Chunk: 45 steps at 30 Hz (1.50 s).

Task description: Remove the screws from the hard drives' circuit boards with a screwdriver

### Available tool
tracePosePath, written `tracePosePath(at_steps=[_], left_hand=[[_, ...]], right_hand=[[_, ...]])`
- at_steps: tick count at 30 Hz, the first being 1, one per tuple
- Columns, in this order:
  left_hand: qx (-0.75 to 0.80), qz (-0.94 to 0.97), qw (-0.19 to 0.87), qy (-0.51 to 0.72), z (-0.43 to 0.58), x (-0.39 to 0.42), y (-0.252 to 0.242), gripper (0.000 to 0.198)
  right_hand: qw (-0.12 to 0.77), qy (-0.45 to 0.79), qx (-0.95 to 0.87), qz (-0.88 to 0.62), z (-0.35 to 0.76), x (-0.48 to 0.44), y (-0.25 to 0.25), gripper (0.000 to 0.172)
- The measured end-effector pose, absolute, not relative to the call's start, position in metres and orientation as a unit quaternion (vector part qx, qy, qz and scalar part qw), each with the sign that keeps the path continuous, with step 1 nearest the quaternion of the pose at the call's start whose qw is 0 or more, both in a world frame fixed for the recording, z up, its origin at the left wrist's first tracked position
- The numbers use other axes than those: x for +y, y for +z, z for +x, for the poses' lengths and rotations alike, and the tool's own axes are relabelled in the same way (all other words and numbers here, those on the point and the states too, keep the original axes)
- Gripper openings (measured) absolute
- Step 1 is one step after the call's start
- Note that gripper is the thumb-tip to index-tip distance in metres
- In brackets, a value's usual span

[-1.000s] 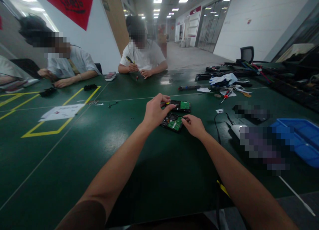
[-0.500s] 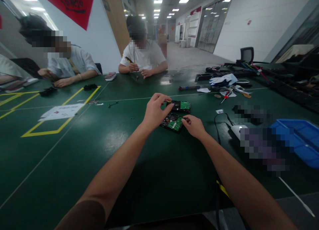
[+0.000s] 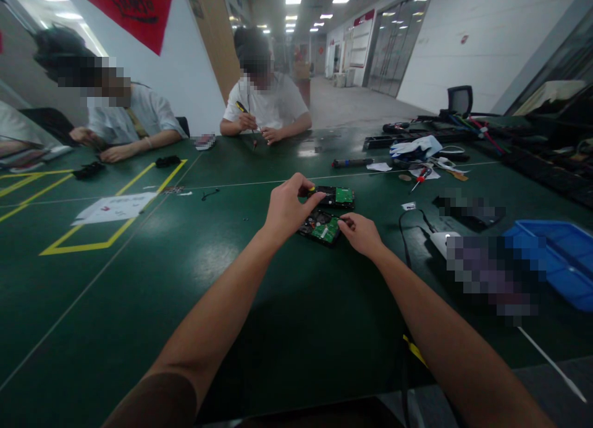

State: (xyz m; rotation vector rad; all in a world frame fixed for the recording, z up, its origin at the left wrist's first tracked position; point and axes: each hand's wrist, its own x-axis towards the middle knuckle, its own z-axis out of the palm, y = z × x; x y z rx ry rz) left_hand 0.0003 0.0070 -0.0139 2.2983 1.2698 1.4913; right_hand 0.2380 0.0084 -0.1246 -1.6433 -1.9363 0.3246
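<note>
Two hard drives lie on the green table in front of me, circuit boards facing up. The near hard drive [image 3: 325, 228] is slightly askew, and the far hard drive [image 3: 341, 196] is just behind it. My left hand [image 3: 291, 204] is over their left side, thumb and fingers pinched around a yellow-ended tool [image 3: 312, 191] that the fingers mostly hide. My right hand [image 3: 359, 233] is closed, its thumb and fingertips at the right edge of the near hard drive, gripping it there.
Right of my hands lie a black cable [image 3: 402, 230], a blue tray [image 3: 556, 255], a red screwdriver [image 3: 420, 178] and white gloves [image 3: 416, 148]. A paper sheet [image 3: 113, 208] lies left inside yellow tape. Across the table, one person [image 3: 278, 100] holds a black-and-yellow tool; another person [image 3: 134, 116] sits further left.
My left hand has shifted very slightly, fingers still pinched. My right hand and both hard drives stay in place. The person across has raised and tilted their black-and-yellow tool more upright.
</note>
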Motion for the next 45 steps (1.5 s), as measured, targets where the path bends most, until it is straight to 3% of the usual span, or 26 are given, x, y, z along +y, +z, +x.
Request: tracePosePath(at_steps=[4,11,25,37,45], left_hand=[[0.411,0.764,0.073,0.492,0.0000,0.0078,-0.0133,0.025],[0.382,0.787,0.065,0.480,0.0001,0.0069,-0.0123,0.012],[0.394,0.797,0.019,0.457,-0.0026,0.0060,-0.0125,0.016],[0.429,0.763,0.067,0.479,-0.0027,0.0075,-0.0153,0.017],[0.387,0.786,0.048,0.479,-0.0024,0.0062,-0.0102,0.007]], right_hand=[[0.284,0.123,-0.723,-0.617,0.2383,0.0081,-0.1243,0.031],[0.285,0.127,-0.721,-0.618,0.2391,0.0096,-0.1270,0.031],[0.286,0.120,-0.725,-0.615,0.2374,0.0076,-0.1250,0.030],[0.289,0.118,-0.723,-0.617,0.2384,0.0094,-0.1273,0.030],[0.290,0.125,-0.722,-0.615,0.2392,0.0103,-0.1285,0.031]])
